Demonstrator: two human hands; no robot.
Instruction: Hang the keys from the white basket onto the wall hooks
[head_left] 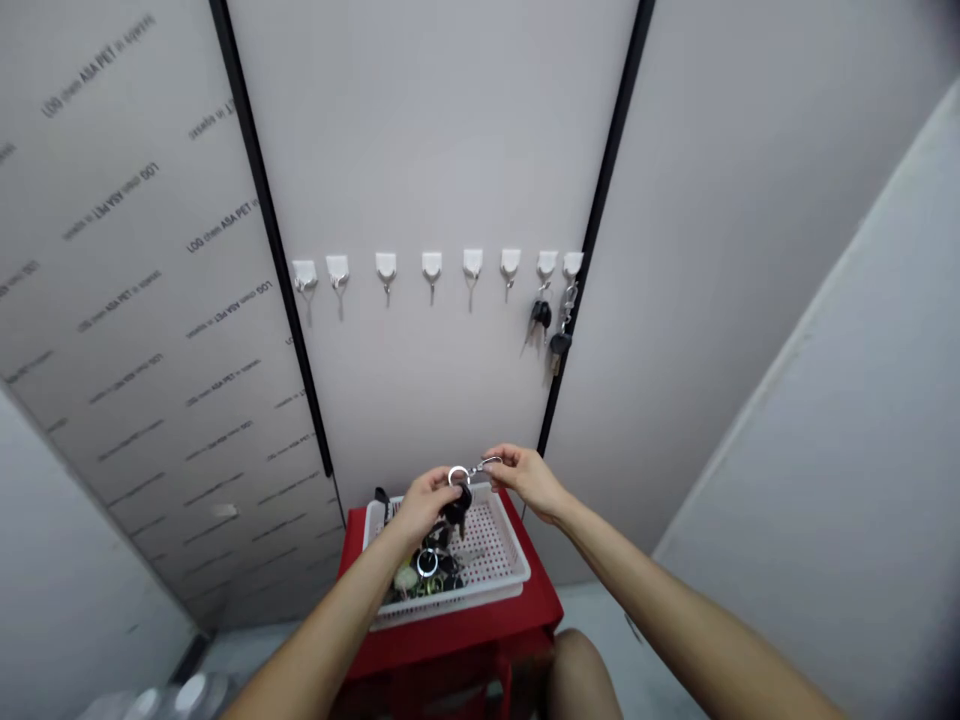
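Above the basket my two hands hold one bunch of keys (458, 508) between them. My left hand (421, 508) pinches it near the black key heads, by its large silver ring. At the other end, my right hand (525, 478) grips the silver clasp (491, 461) joined to that ring. Black-headed keys dangle below the ring. Beneath them sits a white perforated basket (499, 540) with more keys and key rings (427, 562) heaped in its left part. Some of that heap is hidden by my left hand and forearm.
A row of several white adhesive hooks (432, 266) runs across the wall panel. Keys (538, 318) hang from the second hook from the right, and another set (561, 340) from the rightmost. The basket stands on a red stool-like stand (420, 640). Clear-sided containers (191, 695) are at lower left.
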